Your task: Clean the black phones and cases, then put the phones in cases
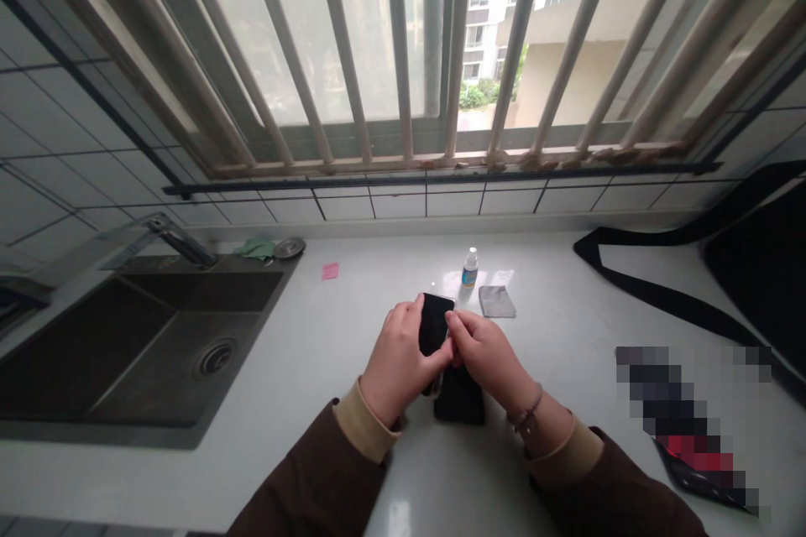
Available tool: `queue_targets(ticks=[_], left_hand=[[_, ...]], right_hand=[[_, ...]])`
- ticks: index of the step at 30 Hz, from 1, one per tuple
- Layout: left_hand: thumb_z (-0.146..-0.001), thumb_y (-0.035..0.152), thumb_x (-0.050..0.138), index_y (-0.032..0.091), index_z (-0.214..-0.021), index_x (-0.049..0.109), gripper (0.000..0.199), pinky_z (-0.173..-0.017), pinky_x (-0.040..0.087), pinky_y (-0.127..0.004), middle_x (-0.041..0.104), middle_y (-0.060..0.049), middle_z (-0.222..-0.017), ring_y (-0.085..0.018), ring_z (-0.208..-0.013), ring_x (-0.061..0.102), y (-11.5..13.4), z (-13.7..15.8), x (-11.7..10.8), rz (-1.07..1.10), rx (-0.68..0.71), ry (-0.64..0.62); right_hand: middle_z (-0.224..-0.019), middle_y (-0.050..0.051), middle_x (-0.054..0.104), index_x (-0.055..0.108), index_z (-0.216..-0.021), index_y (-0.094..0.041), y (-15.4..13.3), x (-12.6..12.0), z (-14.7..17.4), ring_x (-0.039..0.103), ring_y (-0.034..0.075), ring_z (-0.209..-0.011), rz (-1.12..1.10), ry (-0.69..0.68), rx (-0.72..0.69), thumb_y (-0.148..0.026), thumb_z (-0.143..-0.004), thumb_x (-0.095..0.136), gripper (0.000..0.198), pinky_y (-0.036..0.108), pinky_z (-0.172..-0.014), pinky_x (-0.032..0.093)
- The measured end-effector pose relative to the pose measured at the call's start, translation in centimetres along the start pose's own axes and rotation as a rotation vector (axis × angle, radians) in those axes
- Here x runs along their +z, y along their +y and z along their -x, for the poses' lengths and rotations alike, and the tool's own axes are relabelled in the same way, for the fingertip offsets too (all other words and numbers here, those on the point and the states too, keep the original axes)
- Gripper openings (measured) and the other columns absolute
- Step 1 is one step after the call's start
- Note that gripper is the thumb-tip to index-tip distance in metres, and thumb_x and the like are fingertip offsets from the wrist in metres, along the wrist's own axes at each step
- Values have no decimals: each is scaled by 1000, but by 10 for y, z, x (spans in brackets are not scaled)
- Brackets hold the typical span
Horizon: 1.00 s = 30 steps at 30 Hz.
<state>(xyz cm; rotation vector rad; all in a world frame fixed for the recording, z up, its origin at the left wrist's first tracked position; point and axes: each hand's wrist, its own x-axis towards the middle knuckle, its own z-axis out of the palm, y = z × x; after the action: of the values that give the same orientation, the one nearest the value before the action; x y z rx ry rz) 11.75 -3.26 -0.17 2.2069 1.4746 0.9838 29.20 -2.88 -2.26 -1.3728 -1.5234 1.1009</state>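
My left hand [398, 357] is closed around a black smartphone [436, 320], holding it above the white counter. At the phone's right edge, my right hand [484, 346] has its thumb and fingers pinched together; what lies between the fingertips is hidden. A light, shiny rim shows along the phone's edge. Beneath the hands, a flat black item [459, 398] with rounded corners rests on the counter, partly covered. Just beyond the hands stand a small white bottle [469, 270] with a blue label and a folded grey cloth [497, 301].
A dark sink [245, 336] with a faucet [180, 242] is on the left. Near it are a green cloth [255, 248], a metal strainer [290, 248] and a pink slip [330, 271]. A black strap [661, 285] and a pixelated dark object [686, 428] lie right. A barred window stands behind.
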Motion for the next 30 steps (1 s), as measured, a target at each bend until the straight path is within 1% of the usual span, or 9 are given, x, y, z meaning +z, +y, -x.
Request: queue_targets(ticks=[4, 8, 10, 12, 16, 20, 23, 26, 30], left_hand=[[-101, 48, 65, 16, -149, 60, 59, -102, 55, -44, 71, -17, -130, -31, -116, 68, -3, -5, -4, 415, -185, -5], [-106, 59, 52, 16, -115, 77, 51, -83, 55, -32, 77, -10, -101, -22, -89, 69, -6, -8, -2, 903, -409, -36], [-102, 63, 58, 15, -100, 78, 53, -74, 52, -30, 76, -8, -89, -20, -79, 66, -7, -9, 0, 1052, -516, -20], [-96, 66, 67, 14, -93, 78, 53, -69, 51, -29, 75, -7, -82, -19, -72, 65, -7, -9, 2, 1153, -604, 3], [-91, 64, 75, 12, -93, 78, 52, -66, 50, -27, 74, -6, -80, -17, -68, 63, -7, -10, 3, 1222, -596, 17], [-93, 63, 74, 11, -99, 79, 52, -64, 49, -26, 74, -7, -81, -16, -67, 62, -8, -9, 5, 1173, -541, 26], [-93, 63, 73, 12, -95, 79, 51, -61, 47, -26, 73, -5, -77, -15, -64, 60, -8, -8, 8, 1124, -535, 55], [-91, 63, 75, 13, -95, 77, 50, -64, 51, -27, 74, -6, -79, -17, -67, 65, -8, -10, 8, 1154, -576, 170], [-86, 64, 79, 13, -94, 72, 52, -67, 56, -30, 75, -6, -81, -18, -69, 69, -13, -15, 5, 1229, -681, 434]], right_hand=[[-61, -2, 59, 58, -81, -23, 2, -3, -2, 58, 18, -54, -171, 46, 35, -68, -103, 49, 51, 30, -53, 44], [-58, -3, 53, 56, -81, -23, -2, -3, -1, 53, 16, -51, -323, -69, 54, -72, -101, 52, 54, 28, -50, 41], [-57, -4, 53, 58, -81, -22, -6, -2, 1, 51, 15, -51, -289, -128, 41, -71, -102, 52, 53, 28, -50, 39], [-57, -4, 52, 59, -83, -21, -9, -2, 2, 49, 14, -51, -249, -164, 27, -70, -103, 51, 53, 27, -49, 38], [-57, -5, 48, 59, -83, -21, -10, -2, 2, 46, 14, -50, -247, -188, 26, -72, -102, 50, 55, 27, -47, 35], [-60, -5, 46, 58, -84, -22, -7, -1, 3, 45, 13, -50, -254, -174, 20, -76, -101, 50, 57, 27, -46, 35], [-59, -5, 47, 57, -82, -22, -6, 0, 3, 46, 13, -51, -260, -174, 21, -80, -99, 50, 61, 26, -46, 36], [-55, -4, 50, 55, -77, -22, -4, 1, 3, 49, 14, -49, -236, -206, 41, -84, -100, 44, 67, 26, -47, 37], [-54, 1, 58, 63, -71, -19, -1, 3, 4, 50, 13, -45, -177, -370, 63, -86, -102, 31, 80, 26, -46, 36]])
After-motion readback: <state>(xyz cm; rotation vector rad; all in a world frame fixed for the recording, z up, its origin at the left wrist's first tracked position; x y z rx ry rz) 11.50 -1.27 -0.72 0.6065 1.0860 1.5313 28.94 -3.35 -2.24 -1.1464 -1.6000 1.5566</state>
